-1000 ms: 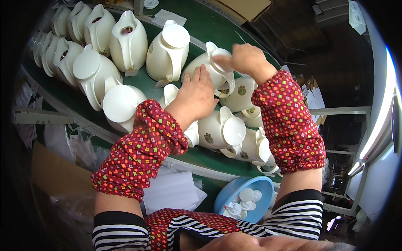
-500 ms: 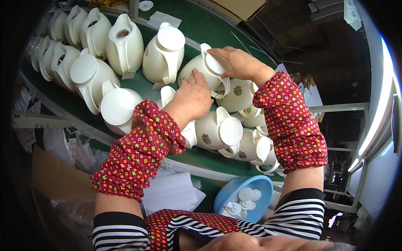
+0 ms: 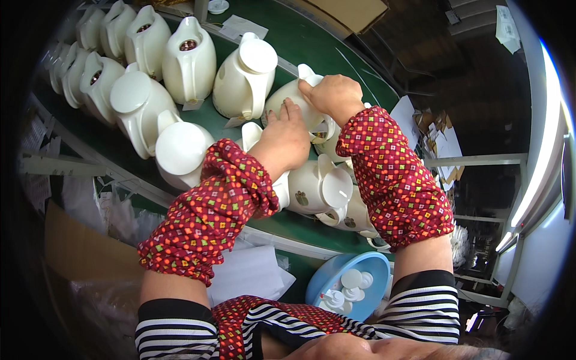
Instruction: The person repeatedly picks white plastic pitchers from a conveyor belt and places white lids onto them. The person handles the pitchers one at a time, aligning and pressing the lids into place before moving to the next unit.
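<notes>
A cream vacuum jug (image 3: 288,94) leans at the middle of the green bench, its spout pointing up and away. My left hand (image 3: 289,139) lies against its near side with the fingers stretched out flat. Over the jug's top, my right hand (image 3: 337,96) is closed with its fingers curled down; the lid under it is mostly hidden. Just left stands a jug with a round white lid (image 3: 258,56). Below my left hand, a lidded jug with a leaf print (image 3: 309,189) tips toward me, beside others partly covered by my right sleeve.
Several lidless jugs (image 3: 188,60) stand in rows at the left, followed by lidded jugs (image 3: 130,93). A blue basin (image 3: 375,273) with white round parts sits near me. White paper sheets (image 3: 249,276) lie beside it. A cardboard box (image 3: 351,13) is at the far edge.
My right hand has closed over the top of the jug, and its lid, visible before, is now mostly covered. The jugs sit slightly farther right in view. My left hand stays against the jug.
</notes>
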A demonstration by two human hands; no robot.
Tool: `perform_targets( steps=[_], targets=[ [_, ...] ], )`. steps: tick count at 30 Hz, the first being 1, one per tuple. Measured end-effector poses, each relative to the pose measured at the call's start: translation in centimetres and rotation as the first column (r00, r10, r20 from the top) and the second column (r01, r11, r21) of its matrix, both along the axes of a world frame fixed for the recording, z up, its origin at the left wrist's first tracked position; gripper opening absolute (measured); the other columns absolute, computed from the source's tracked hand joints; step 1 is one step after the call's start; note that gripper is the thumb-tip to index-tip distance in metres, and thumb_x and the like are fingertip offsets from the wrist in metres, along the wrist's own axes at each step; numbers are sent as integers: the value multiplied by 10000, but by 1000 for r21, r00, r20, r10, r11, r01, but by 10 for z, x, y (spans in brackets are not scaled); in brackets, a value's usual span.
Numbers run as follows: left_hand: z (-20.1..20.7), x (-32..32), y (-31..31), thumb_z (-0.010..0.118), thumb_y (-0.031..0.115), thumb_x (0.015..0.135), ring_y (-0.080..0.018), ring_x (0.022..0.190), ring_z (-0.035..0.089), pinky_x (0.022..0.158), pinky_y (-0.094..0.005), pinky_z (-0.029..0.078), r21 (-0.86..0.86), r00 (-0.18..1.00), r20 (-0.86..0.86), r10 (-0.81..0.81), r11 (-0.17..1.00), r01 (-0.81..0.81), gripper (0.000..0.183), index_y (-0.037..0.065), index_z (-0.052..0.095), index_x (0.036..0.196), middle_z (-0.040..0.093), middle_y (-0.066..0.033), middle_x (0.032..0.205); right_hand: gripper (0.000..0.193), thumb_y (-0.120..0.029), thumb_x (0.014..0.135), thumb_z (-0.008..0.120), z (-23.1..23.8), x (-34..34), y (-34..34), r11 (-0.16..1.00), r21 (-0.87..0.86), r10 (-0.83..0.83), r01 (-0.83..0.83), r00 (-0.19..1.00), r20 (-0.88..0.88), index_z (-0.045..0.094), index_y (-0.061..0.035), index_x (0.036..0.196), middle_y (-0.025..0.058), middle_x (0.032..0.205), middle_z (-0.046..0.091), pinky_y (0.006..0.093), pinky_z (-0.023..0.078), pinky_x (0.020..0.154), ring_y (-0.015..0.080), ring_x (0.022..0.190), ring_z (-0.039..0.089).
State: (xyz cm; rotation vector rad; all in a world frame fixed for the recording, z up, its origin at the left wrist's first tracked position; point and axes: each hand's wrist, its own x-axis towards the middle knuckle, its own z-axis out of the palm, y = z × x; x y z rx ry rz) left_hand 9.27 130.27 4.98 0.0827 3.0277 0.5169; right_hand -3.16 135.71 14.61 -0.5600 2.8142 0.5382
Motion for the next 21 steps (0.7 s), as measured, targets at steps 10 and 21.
perform_targets(
  steps=[10,21],
  targets=[
    [58,29,-30,580,457,1011,-404,1525,310,1234,-592,236,40,995,-99,1,999,3,772,-126,424,1493,360,-296,1604,912,-753,930,571,17,0,-59,880,-358,333,-311,943,-1,499,-52,1509,296,1144,727,493,553,958,437,1107,704],
    [13,46,-73,547,430,1027,-356,1587,195,1244,-596,219,119,976,-211,53,993,-28,737,-66,397,1550,206,-259,1698,599,-139,843,790,21,-25,-80,680,-345,712,-647,695,100,591,-156,1409,191,1343,642,436,544,1024,383,1136,678]
  ],
)
